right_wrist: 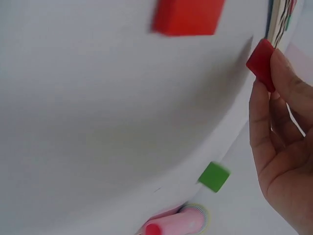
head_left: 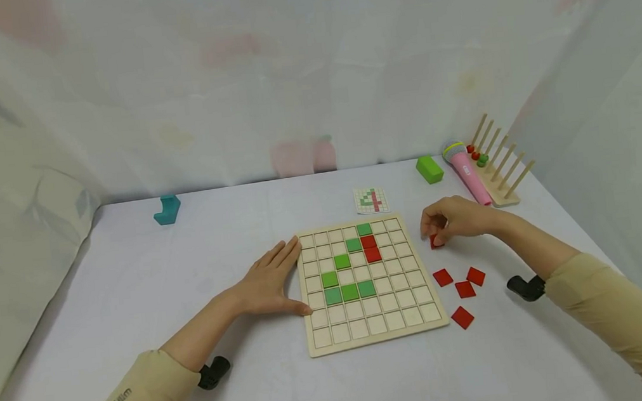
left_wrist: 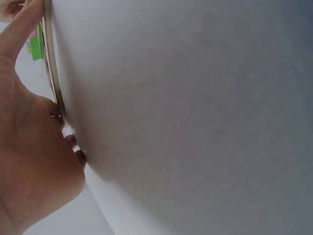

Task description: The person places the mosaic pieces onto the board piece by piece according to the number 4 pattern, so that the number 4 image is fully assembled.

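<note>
A square wooden grid board (head_left: 354,313) lies on the white table. Several green tiles (head_left: 349,292) form a bent line in its cells, and two red tiles (head_left: 372,255) sit one below the other near its top. Against the board's left edge rests my left hand (head_left: 268,288), fingers spread and straight; the left wrist view shows its palm side and the board's thin edge (left_wrist: 53,63). Just right of the board, my right hand (head_left: 460,217) pinches a red square tile (right_wrist: 262,61) between thumb and fingers. Several loose red tiles (head_left: 466,289) lie below that hand.
Behind the board lies a small pattern card (head_left: 371,200). A green block (head_left: 430,169), a pink toy microphone (head_left: 469,178) and a wooden peg stand (head_left: 505,196) with beads are at the back right. A teal curved block (head_left: 168,209) stands at the back left.
</note>
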`<state>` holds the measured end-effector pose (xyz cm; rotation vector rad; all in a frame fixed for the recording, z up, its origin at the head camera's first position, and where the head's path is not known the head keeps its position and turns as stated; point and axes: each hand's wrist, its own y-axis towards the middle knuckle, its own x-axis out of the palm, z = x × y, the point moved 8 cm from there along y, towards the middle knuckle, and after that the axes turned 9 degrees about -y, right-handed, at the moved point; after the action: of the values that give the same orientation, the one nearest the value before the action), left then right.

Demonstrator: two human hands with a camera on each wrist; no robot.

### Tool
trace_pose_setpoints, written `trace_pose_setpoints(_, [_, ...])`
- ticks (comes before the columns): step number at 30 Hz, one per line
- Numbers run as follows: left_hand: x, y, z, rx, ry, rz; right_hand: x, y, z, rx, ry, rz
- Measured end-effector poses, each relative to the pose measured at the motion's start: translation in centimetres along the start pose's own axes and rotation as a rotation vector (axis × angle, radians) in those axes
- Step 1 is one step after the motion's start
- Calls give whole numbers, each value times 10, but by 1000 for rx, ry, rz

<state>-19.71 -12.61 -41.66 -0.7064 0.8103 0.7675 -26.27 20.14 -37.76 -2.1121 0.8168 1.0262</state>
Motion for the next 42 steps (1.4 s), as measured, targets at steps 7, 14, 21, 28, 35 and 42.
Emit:
trace_pose_setpoints(7, [0,0,0,-2,-10,-8,-6,16,-19,-11,10,85])
trace_pose_setpoints(14, [-1,0,1,-5,-14,-9,5,34,-45,-56,54,60])
trace_pose_setpoints(21, [-1,0,1,-13,-22,-13,22,44,-66,-115,108,1])
trace_pose_setpoints(28, [0,0,1,-15,-15,-14,34,50,-76,-126,95,-23])
trace_pose_setpoints(35, [0,0,2,-8,-15,-10,38,52,-79,-98,92,-26])
trace_pose_setpoints(42, [-1,-1,3,-12,-16,-15,41,52,-82,-92,71,-19])
